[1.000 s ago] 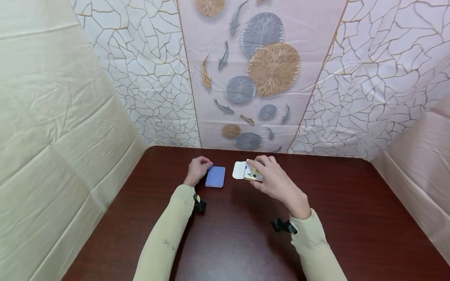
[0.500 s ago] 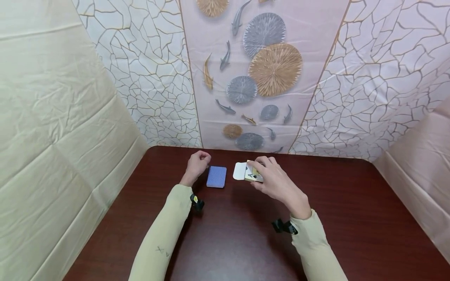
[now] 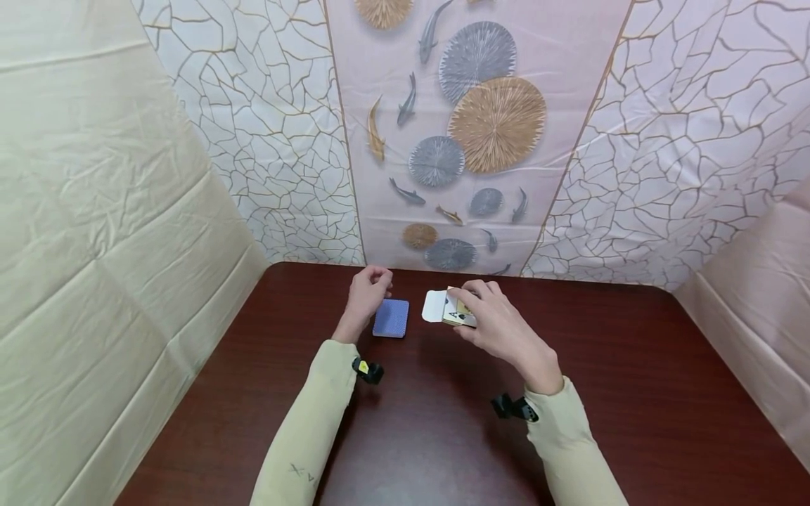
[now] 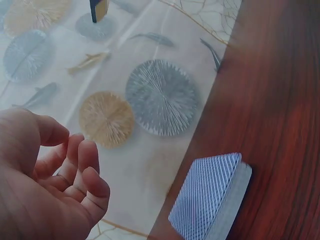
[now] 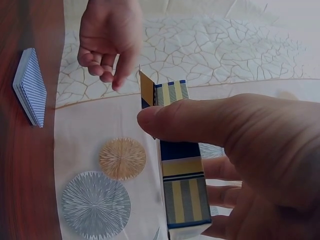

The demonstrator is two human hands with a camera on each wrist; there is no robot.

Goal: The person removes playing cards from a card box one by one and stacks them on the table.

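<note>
A squared deck of playing cards, blue patterned backs up, lies on the table. My left hand hovers just beyond its far left corner, fingers loosely curled around nothing; in the left wrist view the hand is apart from the deck. To the deck's right, my right hand grips a card box showing an ace of spades, its white flap folded out leftward. In the right wrist view the thumb presses the side of the striped blue-and-gold box. The box's inside is hidden.
The dark red-brown table ends at a hanging cloth with printed fish and discs, close behind both hands. Pale cloth hangs at the left side too. Black wrist cameras sit on both sleeves.
My left hand has lifted off the deck's far left corner, drawn back left, then come right and slightly farther away. The right hand keeps its grip on the card box, nearly still.
</note>
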